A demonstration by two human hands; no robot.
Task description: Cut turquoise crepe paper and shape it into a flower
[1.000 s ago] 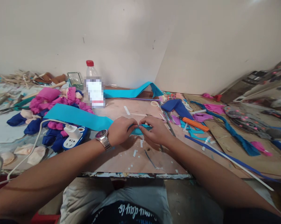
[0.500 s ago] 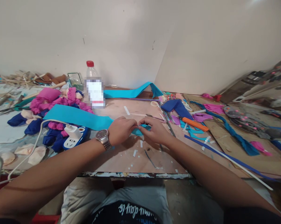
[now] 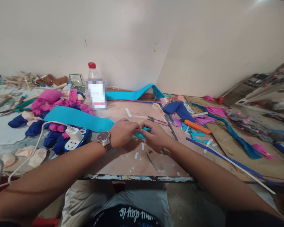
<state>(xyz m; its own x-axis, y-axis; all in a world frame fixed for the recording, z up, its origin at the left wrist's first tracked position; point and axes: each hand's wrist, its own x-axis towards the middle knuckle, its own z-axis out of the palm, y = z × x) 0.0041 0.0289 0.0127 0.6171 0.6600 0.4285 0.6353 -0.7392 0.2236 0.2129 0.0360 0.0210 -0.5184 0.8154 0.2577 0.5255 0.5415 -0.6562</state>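
Note:
Both hands meet above the middle of the work table, fingertips almost touching. My left hand, with a watch on its wrist, pinches the end of a turquoise strip that runs out to the left. My right hand is closed on the same strip's end, thumb and forefinger together. A small folded part of the turquoise material shows below and between the fingers; its exact fold is partly hidden by them. The strip's far end lies over pink and blue fabric bundles.
A white plug sits in a power strip left of my hands. Behind stand a red-capped bottle and a lit phone. On the right lie an orange cutter, dark scissors, a tape roll and fabric scraps.
My fingers have shifted slightly around the turquoise end. The open loop that showed between them now looks flatter and pressed together. The strip and the things around stay put.

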